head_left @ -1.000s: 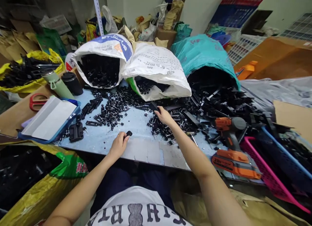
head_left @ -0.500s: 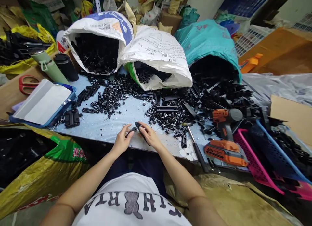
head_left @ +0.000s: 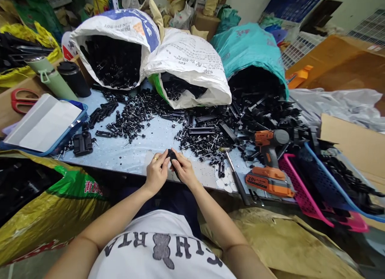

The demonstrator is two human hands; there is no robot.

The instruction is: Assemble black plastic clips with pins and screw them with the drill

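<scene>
Both hands meet over the front edge of the blue-topped table (head_left: 120, 152). My right hand (head_left: 184, 168) is closed round a long black plastic part (head_left: 172, 155) that slants down toward me. My left hand (head_left: 157, 172), with a ring on one finger, is closed and presses its fingertips against the upper end of that part. Whether a second black piece sits inside the left fingers is hidden. Beyond the hands lie heaps of small black parts with metal pins (head_left: 132, 118) and more black pieces (head_left: 201, 140).
An orange cordless drill (head_left: 267, 162) and a hammer (head_left: 236, 174) lie to the right, beside pink (head_left: 303, 202) and blue baskets (head_left: 339, 190). White sacks (head_left: 192, 58) and a teal sack (head_left: 249, 50) spill black parts at the back. Left are a tray (head_left: 45, 150), scissors (head_left: 22, 100) and cups (head_left: 73, 80).
My hands have come together; the left hand's black piece, apart from the right hand's part before, is now against it or hidden by the fingers. The view has shifted slightly.
</scene>
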